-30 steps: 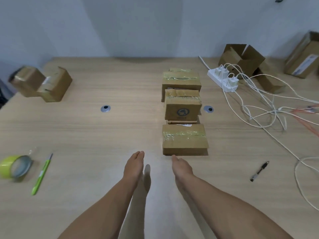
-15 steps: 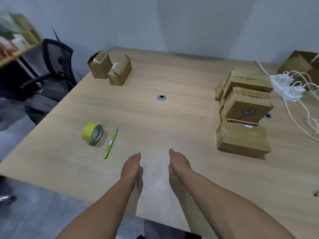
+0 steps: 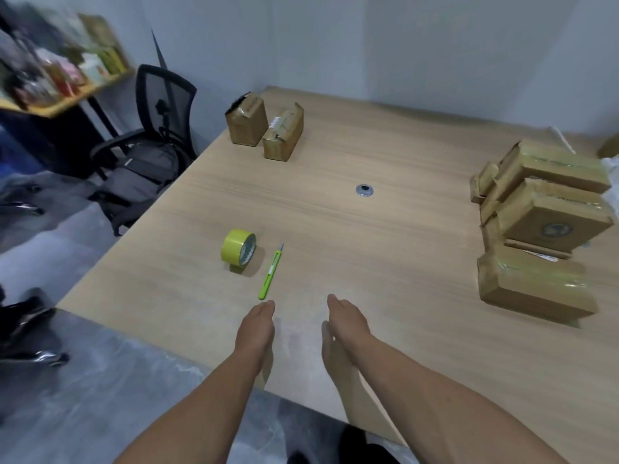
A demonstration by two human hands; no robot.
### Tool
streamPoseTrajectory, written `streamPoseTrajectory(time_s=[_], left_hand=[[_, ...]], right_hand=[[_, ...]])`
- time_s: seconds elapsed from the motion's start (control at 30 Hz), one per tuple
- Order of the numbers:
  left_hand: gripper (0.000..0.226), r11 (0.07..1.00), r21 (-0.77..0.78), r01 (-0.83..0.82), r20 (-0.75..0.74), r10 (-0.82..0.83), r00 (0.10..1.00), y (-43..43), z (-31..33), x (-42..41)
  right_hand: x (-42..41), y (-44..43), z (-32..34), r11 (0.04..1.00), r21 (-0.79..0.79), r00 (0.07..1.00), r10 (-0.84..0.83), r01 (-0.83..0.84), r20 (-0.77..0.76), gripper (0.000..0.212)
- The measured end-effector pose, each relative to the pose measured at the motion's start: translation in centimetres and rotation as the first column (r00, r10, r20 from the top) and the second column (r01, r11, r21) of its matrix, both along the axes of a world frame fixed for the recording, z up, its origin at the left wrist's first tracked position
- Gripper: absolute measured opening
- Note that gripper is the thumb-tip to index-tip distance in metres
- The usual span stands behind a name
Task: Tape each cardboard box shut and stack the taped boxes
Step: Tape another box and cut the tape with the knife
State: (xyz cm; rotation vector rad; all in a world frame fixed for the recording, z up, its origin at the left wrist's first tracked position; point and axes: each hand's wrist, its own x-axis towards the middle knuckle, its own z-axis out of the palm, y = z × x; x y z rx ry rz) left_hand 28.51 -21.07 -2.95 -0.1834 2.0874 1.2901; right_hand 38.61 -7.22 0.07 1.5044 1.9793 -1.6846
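The left hand [image 3: 256, 329] and right hand [image 3: 348, 321] hover side by side over the near edge of the surface [image 3: 385, 256], fingers straight, holding nothing. The tape [image 3: 238, 246] stands just beside the cutter [image 3: 270, 272], ahead of the left hand. Taped boxes [image 3: 549, 216] are piled at the right. Two boxes [image 3: 264, 127] sit touching at the far left corner.

Two cardboard boxes [image 3: 246, 125] stand at the far left of the table [image 3: 368, 249]; at least four taped boxes [image 3: 532, 289] are piled on the right, the exact count hidden. One yellow tape roll [image 3: 236, 251], one green cutter [image 3: 270, 274], one metal grommet [image 3: 365, 190], one chair [image 3: 160, 105], one backpack [image 3: 144, 175]
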Motion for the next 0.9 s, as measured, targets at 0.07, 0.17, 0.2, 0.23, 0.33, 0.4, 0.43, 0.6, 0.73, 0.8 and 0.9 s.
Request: streamPoseTrajectory(time_s=[0.07,0.17,0.2,0.23,0.33,0.4,0.43,0.6,0.73,0.8,0.9], left_hand=[[0.043,1.0,-0.016,-0.01,-0.014,0.01,1.0,-0.1,-0.1,-0.4],[0.042,0.999,-0.029,-0.024,-0.05,0.023,0.999,0.2,-0.1,-0.7],[0.042,0.999,-0.039,-0.03,-0.051,0.028,0.998,0.3,-0.1,-0.9],[0.041,0.998,-0.05,-0.032,-0.05,0.03,0.998,0.4,-0.1,-1.0],[0.038,0.997,-0.046,-0.054,-0.058,0.051,0.997,1.1,0.3,-1.7],[0.038,0.998,-0.04,-0.051,-0.07,0.048,0.996,1.8,0.4,-2.5],[0.039,0.998,-0.046,-0.05,-0.077,0.046,0.996,2.2,0.4,-2.9],[0.04,0.998,-0.022,-0.053,-0.095,0.051,0.994,4.7,0.9,-4.0],[0.04,0.999,0.002,-0.033,-0.086,0.033,0.996,6.2,1.2,-4.9],[0.039,1.0,-0.01,-0.016,-0.098,0.015,0.995,6.9,1.4,-5.6],[0.041,0.999,-0.018,0.028,-0.101,-0.03,0.994,7.9,1.2,-7.1]], right_hand=[[-0.6,0.1,0.2,1.0,0.016,1.0,0.022,-0.022,-0.007,0.039],[-1.6,0.6,0.0,0.997,0.052,0.998,0.059,-0.058,-0.014,0.041],[-1.8,0.9,0.0,0.997,0.044,0.998,0.06,-0.06,-0.013,0.04],[-2.0,1.1,-0.1,0.997,0.038,0.998,0.061,-0.06,-0.011,0.039],[-2.9,2.0,0.0,0.997,0.035,0.997,0.071,-0.07,-0.033,0.038],[-3.5,2.6,0.2,0.996,0.039,0.995,0.083,-0.081,-0.053,0.041],[-3.8,2.9,0.2,0.996,0.039,0.995,0.081,-0.079,-0.059,0.044],[-5.0,5.0,0.1,0.997,0.057,0.993,0.058,-0.052,-0.1,0.048],[-5.9,6.2,-0.2,0.998,0.048,0.993,0.042,-0.036,-0.11,0.049],[-6.5,6.5,-0.4,0.999,0.039,0.992,0.031,-0.026,-0.119,0.047],[-7.6,6.7,-0.5,1.0,0.024,0.992,0.011,-0.008,-0.123,0.041]])
